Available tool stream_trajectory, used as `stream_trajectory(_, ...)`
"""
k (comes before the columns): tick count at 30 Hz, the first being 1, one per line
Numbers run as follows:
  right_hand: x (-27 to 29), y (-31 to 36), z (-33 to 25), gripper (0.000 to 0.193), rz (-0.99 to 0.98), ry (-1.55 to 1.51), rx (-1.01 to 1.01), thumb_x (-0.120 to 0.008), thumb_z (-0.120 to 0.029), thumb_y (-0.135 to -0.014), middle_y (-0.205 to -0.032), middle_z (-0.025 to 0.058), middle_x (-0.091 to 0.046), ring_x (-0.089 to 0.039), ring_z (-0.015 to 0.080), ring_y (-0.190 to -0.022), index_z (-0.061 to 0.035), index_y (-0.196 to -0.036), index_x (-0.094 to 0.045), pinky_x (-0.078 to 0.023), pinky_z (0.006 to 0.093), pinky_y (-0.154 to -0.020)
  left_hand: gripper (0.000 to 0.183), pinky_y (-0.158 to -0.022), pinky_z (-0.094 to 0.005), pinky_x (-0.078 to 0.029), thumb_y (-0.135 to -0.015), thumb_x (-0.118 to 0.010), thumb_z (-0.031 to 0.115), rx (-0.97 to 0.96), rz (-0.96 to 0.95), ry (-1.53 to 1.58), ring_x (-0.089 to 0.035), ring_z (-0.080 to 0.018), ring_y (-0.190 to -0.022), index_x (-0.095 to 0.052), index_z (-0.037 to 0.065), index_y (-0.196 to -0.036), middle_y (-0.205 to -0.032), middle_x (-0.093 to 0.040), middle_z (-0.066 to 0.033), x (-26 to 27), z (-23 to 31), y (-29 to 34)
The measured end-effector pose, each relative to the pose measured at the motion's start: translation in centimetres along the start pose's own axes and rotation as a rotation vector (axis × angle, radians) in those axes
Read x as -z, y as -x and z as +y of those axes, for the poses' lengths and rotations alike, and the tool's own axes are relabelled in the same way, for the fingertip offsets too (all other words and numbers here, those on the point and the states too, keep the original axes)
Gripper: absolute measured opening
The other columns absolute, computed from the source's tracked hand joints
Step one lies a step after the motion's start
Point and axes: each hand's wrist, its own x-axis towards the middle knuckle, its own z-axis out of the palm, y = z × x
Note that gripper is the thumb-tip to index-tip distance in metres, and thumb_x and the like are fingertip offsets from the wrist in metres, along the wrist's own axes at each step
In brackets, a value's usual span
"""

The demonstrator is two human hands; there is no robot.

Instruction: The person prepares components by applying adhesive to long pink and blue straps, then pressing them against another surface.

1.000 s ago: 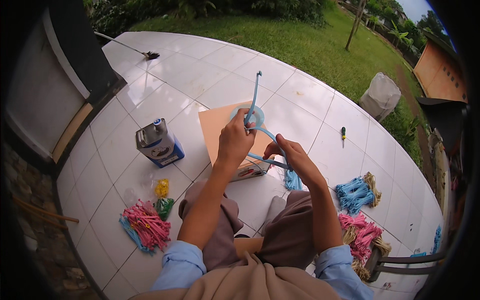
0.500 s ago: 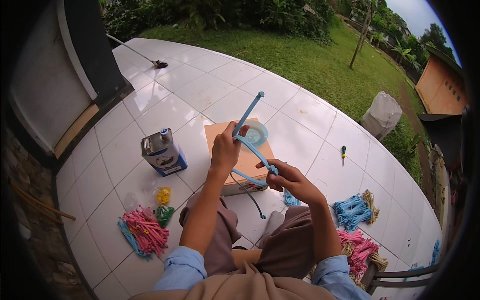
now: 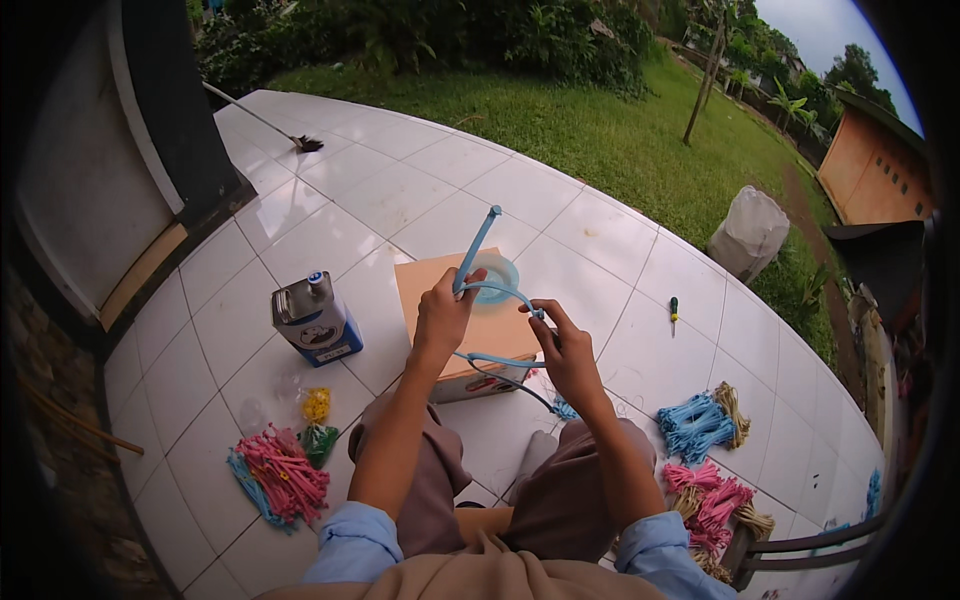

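Observation:
My left hand (image 3: 442, 312) is closed around a flat light-blue cord (image 3: 479, 246), whose knobbed end sticks up past the fingers. From there the cord arches across to my right hand (image 3: 568, 355), which pinches it at a small knot between thumb and fingers. Lower down, another stretch of blue cord and a thinner dark one run between the hands. Just beyond them is a box (image 3: 425, 275) with a bare cardboard top. On it rests a round translucent blue dish (image 3: 497, 276), partly covered by the cord and my left fingers.
A blue-and-silver metal can (image 3: 318, 318) stands left of the box. Pink cords (image 3: 288, 470), blue cords and small yellow and green bags lie nearer on the left. Blue bundles (image 3: 695, 425) and pink bundles (image 3: 712, 505) lie at right, a screwdriver (image 3: 674, 312) farther off.
My right hand has turned more upright and risen slightly. The cord between my hands now bows upward instead of slanting straight down. The dark cord's tail has swung right.

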Motion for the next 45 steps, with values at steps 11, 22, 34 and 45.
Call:
stream_trajectory(11, 1.5, -1.9, 2.6, 0.048, 0.060, -0.511, -0.008, -0.055, -0.028, -0.090, -0.122, 0.0181, -0.052, -0.050, 0.0260, -0.113, -0.0010, -0.128, -0.041, -0.040, 0.0359, -0.094, 0.038, -0.043, -0.0209, -0.025, -0.095, -0.036, 0.039, 0.203, -0.760, 0.642, -0.029, -0.0038, -0.046, -0.050, 0.004, -0.100, -0.057, -0.032, 0.0050, -1.7, 2.4, 2.2)
stream_trajectory(22, 3.3, -2.0, 1.0, 0.038, 0.301, -0.840, 0.015, -0.052, -0.012, -0.090, -0.099, 0.0208, -0.062, -0.065, 0.0251, -0.086, 0.0026, -0.123, -0.039, -0.050, 0.0334, -0.081, 0.034, -0.060, -0.0225, -0.042, -0.097, -0.029, 0.028, 0.236, -0.934, 0.559, -0.045, -0.0069, -0.058, -0.045, 0.001, -0.111, -0.066, -0.048, -0.0011, -1.5, 3.9, 3.1)
stream_trajectory(34, -2.6, -0.6, 0.6, 0.028, 0.352, -0.799, 0.084, -0.032, -0.026, -0.100, -0.093, 0.0099, -0.054, -0.060, 0.0163, -0.077, -0.0011, -0.107, -0.044, -0.051, 0.0271, -0.063, 0.039, -0.057, -0.0258, -0.038, -0.098, -0.033, 0.035, -0.197, -0.235, 0.578, -0.047, -0.0152, -0.063, -0.051, 0.001, -0.095, -0.072, -0.050, -0.0072, -1.5, 2.8, 2.4)
stream_trajectory(45, 2.1, -3.8, 4.5, 0.031, -0.077, -0.576, -0.072, -0.042, -0.035, -0.096, -0.072, 0.0061, -0.047, -0.053, 0.0110, -0.056, -0.0042, -0.090, -0.045, -0.040, 0.0233, -0.044, 0.035, -0.062, -0.0219, -0.039, -0.096, -0.045, 0.030, -0.090, -0.376, 0.678, -0.043, -0.0064, -0.063, -0.062, 0.002, -0.086, -0.075, -0.052, 0.0002, 0.7, 1.3, -0.5)
